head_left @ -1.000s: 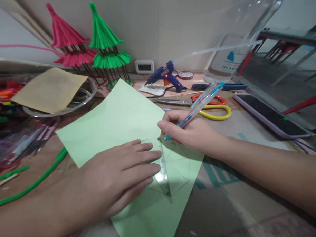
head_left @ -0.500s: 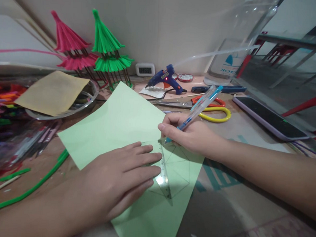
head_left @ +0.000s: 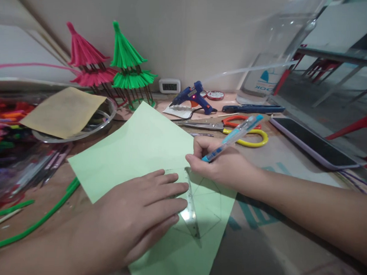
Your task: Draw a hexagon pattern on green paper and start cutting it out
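Observation:
A light green sheet of paper (head_left: pixel 135 152) lies on the table with thin drawn lines near its right corner. My left hand (head_left: pixel 138 214) lies flat on it, fingers stretched out, pressing down a clear plastic ruler (head_left: pixel 190 212). My right hand (head_left: pixel 221 163) is closed around a blue and clear pen (head_left: pixel 233 137). The pen's tip sits at the ruler's top end on the paper.
Scissors with orange and yellow handles (head_left: pixel 244 131), a blue glue gun (head_left: pixel 193 97) and a phone (head_left: pixel 312 144) lie behind my right hand. Pink and green paper umbrellas (head_left: pixel 113 67) stand at the back. A glass bowl under brown paper (head_left: pixel 64 111) and coloured sticks are at left.
The pen has tipped lower and more to the right in my right hand. My left hand has stayed on the ruler. The view has shifted down slightly.

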### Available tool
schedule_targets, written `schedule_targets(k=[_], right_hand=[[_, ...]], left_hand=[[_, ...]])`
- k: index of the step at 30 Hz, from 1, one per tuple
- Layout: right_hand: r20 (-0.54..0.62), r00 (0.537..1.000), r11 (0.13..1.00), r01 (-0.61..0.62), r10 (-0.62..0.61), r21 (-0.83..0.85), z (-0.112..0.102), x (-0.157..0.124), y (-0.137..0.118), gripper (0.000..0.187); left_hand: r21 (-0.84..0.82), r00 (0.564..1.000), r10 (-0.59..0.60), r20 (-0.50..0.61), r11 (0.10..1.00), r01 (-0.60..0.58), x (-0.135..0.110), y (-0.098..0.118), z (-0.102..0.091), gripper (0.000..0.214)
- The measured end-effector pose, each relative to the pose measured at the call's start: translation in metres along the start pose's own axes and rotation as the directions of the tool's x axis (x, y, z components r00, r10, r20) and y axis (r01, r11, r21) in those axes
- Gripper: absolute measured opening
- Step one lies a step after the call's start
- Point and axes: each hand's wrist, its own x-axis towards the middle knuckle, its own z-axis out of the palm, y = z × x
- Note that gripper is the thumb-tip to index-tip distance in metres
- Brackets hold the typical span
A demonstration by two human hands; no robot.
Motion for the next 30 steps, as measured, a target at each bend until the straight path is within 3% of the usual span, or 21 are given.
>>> schedule_targets(k=[30], right_hand=[[0.015,1.000,0.999,-0.001,0.002,-0.044,0.0033,0.0024,-0.0008,0.023]], left_hand=[[-0.041,0.999,-0.036,-0.005,0.999,0.036,-0.0032,0.0022,0.0022,0.027]])
